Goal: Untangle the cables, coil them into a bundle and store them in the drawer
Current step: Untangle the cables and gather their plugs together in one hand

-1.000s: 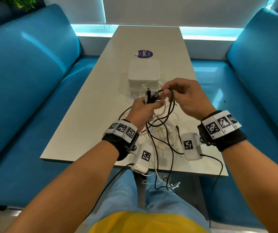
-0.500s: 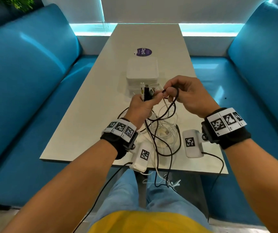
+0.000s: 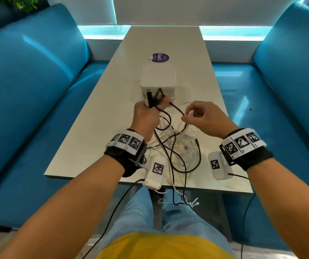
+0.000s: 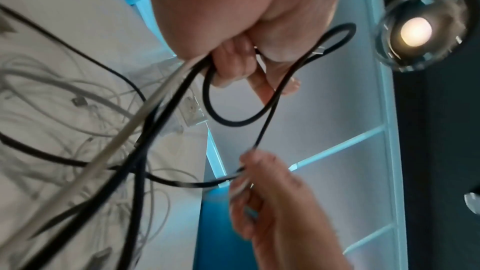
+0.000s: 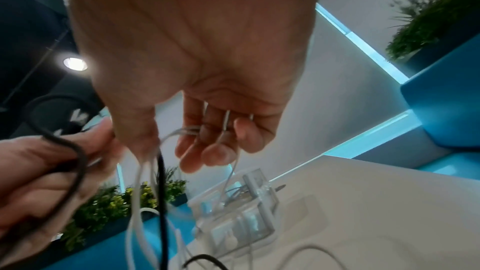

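A tangle of black and white cables [image 3: 176,146] lies on the pale table [image 3: 112,109] in front of me. My left hand [image 3: 146,113] grips a bunch of black cables and a white one [image 4: 182,93], plug ends sticking up near the white drawer box [image 3: 158,79]. A black loop [image 4: 272,93] hangs from that fist. My right hand [image 3: 200,114] pinches thin white cables [image 5: 223,128], with a black cable [image 5: 161,182] running by its thumb. Both hands are held above the table, a short way apart.
The drawer box stands mid-table, with a purple round sticker [image 3: 160,57] behind it. Blue sofa benches [image 3: 28,90] flank the table on both sides. Some cable ends [image 3: 180,199] hang over the near table edge above my knees.
My left hand has moved left and forward with its bunch of plugs. My right hand has dropped back toward me and now pinches thin white cables instead of the black loop.
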A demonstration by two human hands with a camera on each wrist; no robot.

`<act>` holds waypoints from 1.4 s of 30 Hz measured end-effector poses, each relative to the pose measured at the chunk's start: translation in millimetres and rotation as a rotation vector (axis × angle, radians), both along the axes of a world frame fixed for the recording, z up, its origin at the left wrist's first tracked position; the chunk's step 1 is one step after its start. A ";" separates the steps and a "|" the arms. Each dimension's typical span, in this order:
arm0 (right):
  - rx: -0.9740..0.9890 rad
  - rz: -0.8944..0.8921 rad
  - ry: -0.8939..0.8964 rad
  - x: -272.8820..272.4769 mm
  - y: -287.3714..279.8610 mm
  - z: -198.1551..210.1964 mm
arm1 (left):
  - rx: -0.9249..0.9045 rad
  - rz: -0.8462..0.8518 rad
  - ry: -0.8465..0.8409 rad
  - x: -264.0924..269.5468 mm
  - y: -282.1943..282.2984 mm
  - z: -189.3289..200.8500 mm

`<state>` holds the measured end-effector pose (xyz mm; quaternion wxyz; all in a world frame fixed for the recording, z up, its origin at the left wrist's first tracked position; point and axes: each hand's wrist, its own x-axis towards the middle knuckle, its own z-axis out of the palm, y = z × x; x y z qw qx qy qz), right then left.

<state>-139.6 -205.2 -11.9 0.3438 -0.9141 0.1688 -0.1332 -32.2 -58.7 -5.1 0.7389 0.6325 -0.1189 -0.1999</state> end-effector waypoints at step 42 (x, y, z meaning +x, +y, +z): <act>0.060 0.149 0.140 15.7 31.8 -2.6 | 0.115 -0.206 -0.102 8.7 15.8 -2.0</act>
